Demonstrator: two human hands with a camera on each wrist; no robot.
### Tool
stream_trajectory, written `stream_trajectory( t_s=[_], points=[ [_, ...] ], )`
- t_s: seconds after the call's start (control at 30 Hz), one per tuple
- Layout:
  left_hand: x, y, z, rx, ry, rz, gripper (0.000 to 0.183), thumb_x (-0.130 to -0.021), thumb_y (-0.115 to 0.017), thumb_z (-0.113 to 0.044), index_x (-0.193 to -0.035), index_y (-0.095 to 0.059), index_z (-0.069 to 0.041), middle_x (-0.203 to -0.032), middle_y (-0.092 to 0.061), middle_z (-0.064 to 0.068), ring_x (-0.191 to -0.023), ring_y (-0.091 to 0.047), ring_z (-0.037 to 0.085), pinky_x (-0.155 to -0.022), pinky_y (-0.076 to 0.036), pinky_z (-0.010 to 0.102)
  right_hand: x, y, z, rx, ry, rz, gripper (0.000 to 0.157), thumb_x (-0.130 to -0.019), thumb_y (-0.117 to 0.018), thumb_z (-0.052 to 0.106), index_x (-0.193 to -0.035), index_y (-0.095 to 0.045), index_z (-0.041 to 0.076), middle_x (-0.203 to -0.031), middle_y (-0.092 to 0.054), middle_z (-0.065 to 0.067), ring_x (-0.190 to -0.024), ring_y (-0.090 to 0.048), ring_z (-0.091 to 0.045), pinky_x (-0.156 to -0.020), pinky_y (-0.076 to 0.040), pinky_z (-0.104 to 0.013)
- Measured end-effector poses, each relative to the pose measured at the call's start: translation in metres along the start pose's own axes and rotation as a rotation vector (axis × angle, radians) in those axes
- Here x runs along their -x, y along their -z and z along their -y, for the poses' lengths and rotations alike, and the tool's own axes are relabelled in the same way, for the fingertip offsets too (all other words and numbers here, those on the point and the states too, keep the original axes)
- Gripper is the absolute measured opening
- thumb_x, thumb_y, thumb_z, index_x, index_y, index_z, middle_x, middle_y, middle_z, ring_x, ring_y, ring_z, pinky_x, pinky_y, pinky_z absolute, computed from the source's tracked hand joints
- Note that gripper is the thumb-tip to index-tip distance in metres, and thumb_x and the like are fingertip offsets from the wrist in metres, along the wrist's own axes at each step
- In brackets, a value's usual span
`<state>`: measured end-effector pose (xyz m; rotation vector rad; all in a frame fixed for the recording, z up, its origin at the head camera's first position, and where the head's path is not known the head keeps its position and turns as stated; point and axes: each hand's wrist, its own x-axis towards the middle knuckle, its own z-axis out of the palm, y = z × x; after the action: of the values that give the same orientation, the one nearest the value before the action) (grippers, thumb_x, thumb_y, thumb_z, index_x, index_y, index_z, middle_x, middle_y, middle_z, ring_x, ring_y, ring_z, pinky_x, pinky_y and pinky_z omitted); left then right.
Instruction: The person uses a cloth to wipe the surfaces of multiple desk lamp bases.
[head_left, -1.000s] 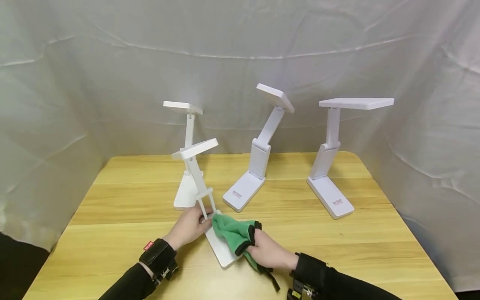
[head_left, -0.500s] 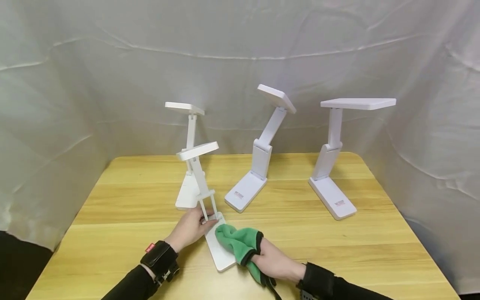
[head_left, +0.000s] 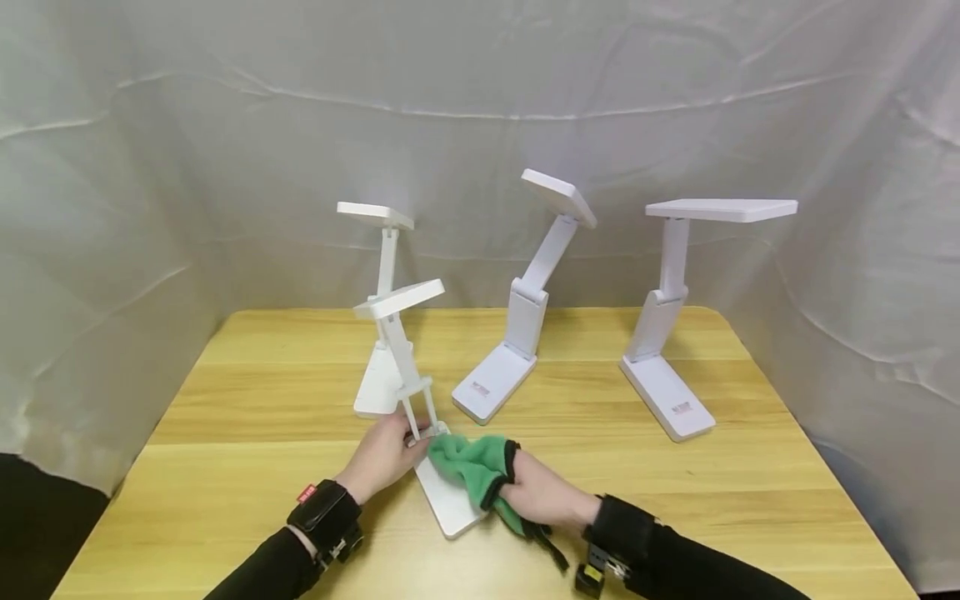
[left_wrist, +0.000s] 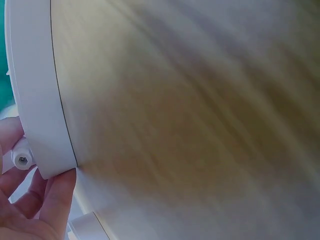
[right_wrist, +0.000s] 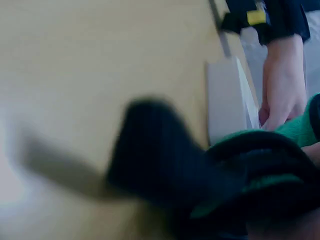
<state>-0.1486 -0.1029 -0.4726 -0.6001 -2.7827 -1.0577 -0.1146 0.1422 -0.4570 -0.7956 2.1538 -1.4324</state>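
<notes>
A white folding desk lamp [head_left: 446,498] stands nearest me, its arm raised and its head tilted. My left hand [head_left: 382,457] grips the hinge end of the base, and in the left wrist view its fingers [left_wrist: 57,200] curl at the base's edge beside the hinge. Bunched in my right hand [head_left: 546,493] is a green cloth [head_left: 472,467] with black edging, pressed onto the top of the base just below the hinge. Dark, blurred edging fills much of the right wrist view, where the lamp's base [right_wrist: 225,100] shows beyond the cloth.
Three more white desk lamps stand behind: one at the left [head_left: 377,383], partly covered by the near lamp, one in the middle [head_left: 495,383] and one at the right [head_left: 667,400]. The wooden table [head_left: 600,467] ends at a pale curtain [head_left: 480,67].
My right hand has drawn the cloth down the lamp's base toward me, then back up close to the hinge. My left hand keeps its hold in the same place.
</notes>
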Motion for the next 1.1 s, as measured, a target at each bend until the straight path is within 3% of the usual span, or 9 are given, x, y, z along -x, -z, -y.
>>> stream_trajectory(
  t_s=[0.1,0.2,0.4,0.5,0.67,0.77,0.83,0.97,1.1],
  points=[
    [0.001,-0.001,0.001,0.012,0.013,0.006,0.015,-0.083,-0.072,-0.019,-0.097,-0.071,-0.012,-0.086,-0.068,0.002,-0.074,-0.061,0.011,-0.064,-0.053,0.027,0.025,0.000,0.004,0.112,-0.034,0.013,0.059,-0.079,-0.049,-0.012,-0.129,-0.052,0.020,-0.133,-0.052,0.000,-0.128,-0.043,-0.021,-0.108,-0.032,-0.047],
    [0.001,-0.002,0.003,0.012,0.014,0.000,0.015,-0.082,-0.072,-0.019,-0.096,-0.071,-0.013,-0.085,-0.068,0.000,-0.073,-0.060,0.010,-0.063,-0.053,0.027,0.026,0.001,0.003,0.106,-0.039,0.033,0.058,-0.080,-0.049,-0.011,-0.129,-0.051,0.020,-0.133,-0.052,0.001,-0.128,-0.042,-0.021,-0.108,-0.032,-0.046],
    [-0.002,-0.002,0.004,-0.056,-0.018,-0.012,0.015,-0.081,-0.070,-0.011,-0.095,-0.069,-0.010,-0.088,-0.065,0.005,-0.075,-0.060,0.015,-0.067,-0.054,0.033,-0.023,0.006,-0.003,-0.008,0.069,0.033,0.067,-0.081,-0.046,-0.017,-0.138,-0.045,0.017,-0.142,-0.046,0.003,-0.130,-0.040,-0.015,-0.110,-0.031,-0.039],
    [-0.003,-0.001,0.002,-0.061,-0.001,-0.012,0.016,-0.079,-0.069,-0.008,-0.095,-0.068,-0.009,-0.087,-0.064,0.005,-0.073,-0.058,0.015,-0.065,-0.053,0.034,-0.034,0.007,-0.005,-0.038,0.086,0.038,0.071,-0.079,-0.044,-0.020,-0.140,-0.043,0.017,-0.145,-0.043,0.004,-0.132,-0.039,-0.014,-0.111,-0.029,-0.038],
    [-0.002,-0.001,0.000,-0.030,0.017,-0.004,0.018,-0.082,-0.072,-0.015,-0.098,-0.070,-0.009,-0.087,-0.067,0.005,-0.074,-0.060,0.013,-0.065,-0.053,0.031,0.003,0.001,-0.002,0.180,0.022,-0.012,0.063,-0.079,-0.048,-0.012,-0.135,-0.048,0.017,-0.140,-0.048,-0.001,-0.130,-0.040,-0.021,-0.109,-0.031,-0.045],
    [0.000,-0.002,0.001,-0.009,0.026,0.005,0.021,-0.082,-0.072,-0.020,-0.100,-0.071,-0.010,-0.086,-0.068,0.004,-0.072,-0.060,0.011,-0.063,-0.053,0.027,0.029,-0.003,-0.001,0.246,0.027,0.011,0.060,-0.078,-0.046,-0.013,-0.131,-0.051,0.016,-0.133,-0.053,-0.001,-0.126,-0.045,-0.021,-0.107,-0.035,-0.045],
    [0.001,-0.003,0.002,-0.009,0.031,-0.002,0.021,-0.081,-0.073,-0.021,-0.099,-0.071,-0.010,-0.086,-0.068,0.004,-0.071,-0.060,0.010,-0.063,-0.052,0.026,0.035,-0.004,0.000,0.267,0.029,0.028,0.055,-0.078,-0.046,-0.013,-0.126,-0.053,0.014,-0.125,-0.056,0.000,-0.120,-0.048,-0.019,-0.104,-0.039,-0.043],
    [0.000,-0.003,0.003,-0.023,0.019,-0.026,0.019,-0.081,-0.073,-0.018,-0.098,-0.071,-0.010,-0.087,-0.068,0.005,-0.074,-0.061,0.013,-0.065,-0.053,0.030,0.013,0.000,0.000,0.331,-0.002,0.005,0.046,-0.079,-0.049,-0.009,-0.120,-0.055,0.010,-0.119,-0.057,-0.001,-0.114,-0.051,-0.015,-0.102,-0.041,-0.040],
    [0.000,-0.002,0.001,-0.041,0.004,-0.037,0.017,-0.082,-0.070,-0.014,-0.099,-0.070,-0.009,-0.091,-0.068,0.010,-0.081,-0.064,0.020,-0.071,-0.055,0.037,-0.015,0.005,-0.001,0.330,-0.009,-0.028,0.052,-0.081,-0.050,-0.008,-0.130,-0.052,0.010,-0.133,-0.052,-0.005,-0.125,-0.045,-0.020,-0.107,-0.035,-0.040]
  ],
)
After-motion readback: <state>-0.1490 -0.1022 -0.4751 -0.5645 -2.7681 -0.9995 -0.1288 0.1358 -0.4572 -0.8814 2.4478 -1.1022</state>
